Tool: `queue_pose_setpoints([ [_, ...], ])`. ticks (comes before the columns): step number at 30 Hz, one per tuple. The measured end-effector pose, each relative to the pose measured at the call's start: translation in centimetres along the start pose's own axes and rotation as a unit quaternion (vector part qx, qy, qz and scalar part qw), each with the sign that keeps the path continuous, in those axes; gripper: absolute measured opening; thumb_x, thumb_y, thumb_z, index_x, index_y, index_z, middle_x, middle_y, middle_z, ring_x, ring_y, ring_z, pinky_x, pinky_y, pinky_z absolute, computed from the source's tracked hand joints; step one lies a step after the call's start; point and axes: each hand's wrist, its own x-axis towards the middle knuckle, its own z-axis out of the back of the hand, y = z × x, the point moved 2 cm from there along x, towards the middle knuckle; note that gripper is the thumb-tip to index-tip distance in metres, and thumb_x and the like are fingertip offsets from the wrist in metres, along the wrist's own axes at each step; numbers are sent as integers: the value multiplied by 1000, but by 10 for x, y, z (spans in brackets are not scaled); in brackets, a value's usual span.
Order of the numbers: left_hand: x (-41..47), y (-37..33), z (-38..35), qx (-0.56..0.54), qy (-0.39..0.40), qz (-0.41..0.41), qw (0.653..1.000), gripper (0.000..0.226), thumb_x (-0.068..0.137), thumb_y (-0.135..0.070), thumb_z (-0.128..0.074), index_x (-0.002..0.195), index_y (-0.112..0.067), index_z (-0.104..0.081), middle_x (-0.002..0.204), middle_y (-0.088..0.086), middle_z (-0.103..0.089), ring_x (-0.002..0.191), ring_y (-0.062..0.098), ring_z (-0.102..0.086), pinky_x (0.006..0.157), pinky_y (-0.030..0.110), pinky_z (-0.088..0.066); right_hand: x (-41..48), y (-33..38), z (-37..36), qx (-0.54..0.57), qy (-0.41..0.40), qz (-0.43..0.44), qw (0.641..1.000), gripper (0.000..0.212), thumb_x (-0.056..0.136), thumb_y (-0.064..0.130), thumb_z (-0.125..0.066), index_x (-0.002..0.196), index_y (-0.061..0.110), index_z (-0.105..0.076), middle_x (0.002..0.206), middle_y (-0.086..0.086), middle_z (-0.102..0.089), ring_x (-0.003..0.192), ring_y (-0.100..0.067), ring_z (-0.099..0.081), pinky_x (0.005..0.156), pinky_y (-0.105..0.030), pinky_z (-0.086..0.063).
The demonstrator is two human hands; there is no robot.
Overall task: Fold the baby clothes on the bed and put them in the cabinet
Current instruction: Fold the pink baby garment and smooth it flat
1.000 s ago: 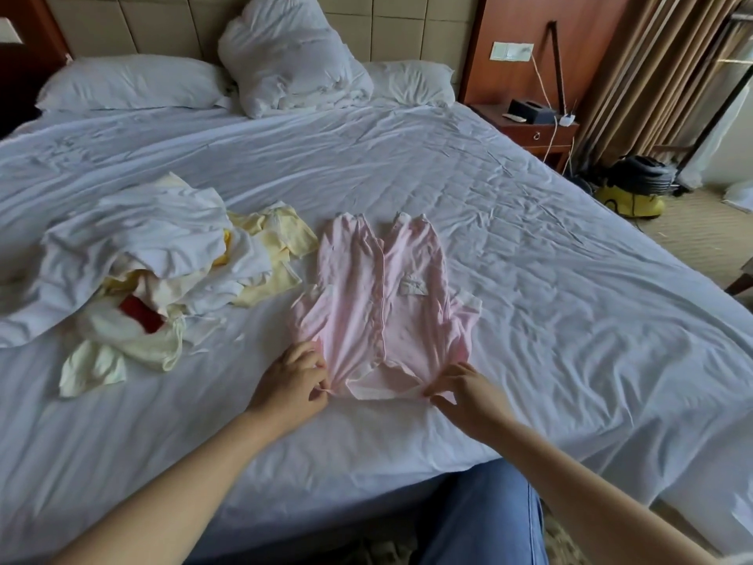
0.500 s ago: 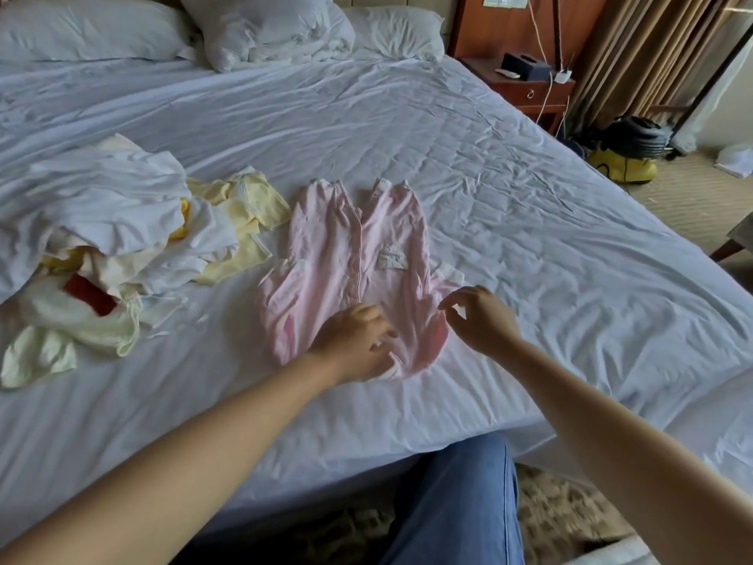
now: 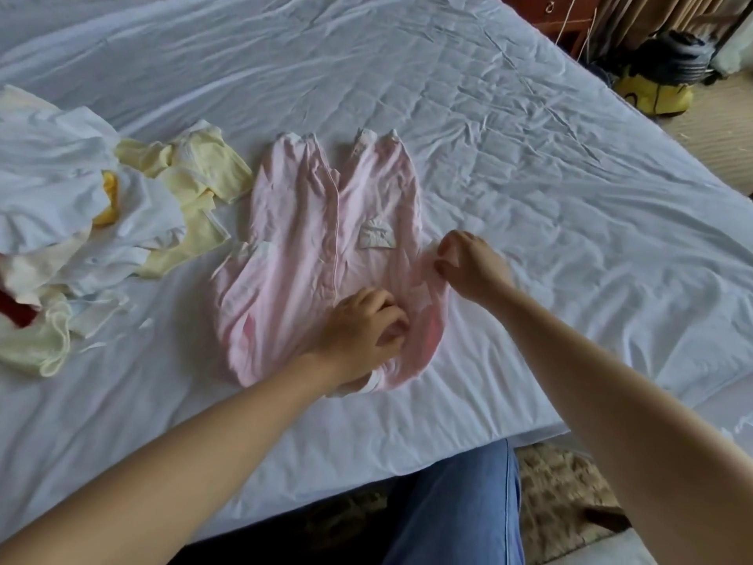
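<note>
A pink baby romper [image 3: 301, 254] lies flat on the white bed sheet [image 3: 529, 189], legs pointing away from me, a small white patch on its chest. My left hand [image 3: 360, 332] rests on its near middle with fingers curled into the fabric. My right hand [image 3: 472, 265] pinches the folded-in pink sleeve at the romper's right side. A heap of white and pale yellow baby clothes [image 3: 102, 222] lies to the left, with a bit of red cloth at the edge. The cabinet is out of view.
The bed's near edge runs in front of my blue-jeaned leg [image 3: 460, 511]. A yellow and black vacuum cleaner [image 3: 660, 79] stands on the carpet at the upper right, beside a wooden nightstand [image 3: 558, 14] and curtains.
Both hands left the romper's near hem and moved up onto its body. My right hand brought the right sleeve inward. The camera tilted down and closer.
</note>
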Motion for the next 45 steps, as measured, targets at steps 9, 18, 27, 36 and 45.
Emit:
queue_pose_setpoints([
  [9, 16, -12, 7, 24, 41, 47, 998, 25, 80, -43, -61, 90, -22, -70, 102, -3, -57, 103, 21, -52, 85, 34, -44, -26, -16, 19, 55, -82, 0, 995, 23, 87, 9, -49, 97, 18, -66, 105, -4, -56, 82, -26, -58, 62, -29, -37],
  [18, 21, -38, -17, 112, 25, 35, 993, 19, 88, -29, -55, 98, -14, -60, 111, 4, -53, 106, 26, -51, 89, 36, -40, -89, -81, 41, 93, -100, -114, 984, 31, 77, 12, -59, 107, 22, -62, 108, -3, -63, 96, -26, -60, 67, -29, -37],
  [27, 18, -44, -39, 200, 180, 78, 960, 74, 94, -54, 3, 155, -14, 5, 163, 3, 11, 150, 17, 10, 120, 36, 6, -96, -87, 28, 100, -31, -213, 972, 69, 79, 72, -57, 126, 21, -55, 126, -4, -60, 104, -25, -60, 79, -34, -45],
  [36, 21, -49, -39, 213, 238, 82, 944, 69, 99, -59, -12, 153, -25, 17, 160, 1, 24, 146, 18, 24, 120, 42, 11, -90, -77, 39, 188, -67, -243, 949, 22, 87, 33, -53, 99, 16, -57, 96, -3, -66, 83, -25, -59, 71, -34, -47],
  [45, 29, -34, 12, -265, 121, 188, 938, 35, 106, -25, -34, 129, -12, -57, 131, 1, -58, 121, 20, -54, 100, 34, -39, -80, 23, 56, 393, 3, -135, 910, 26, 79, 9, -68, 104, 7, -61, 82, -4, -64, 70, -19, -64, 49, -25, -50],
])
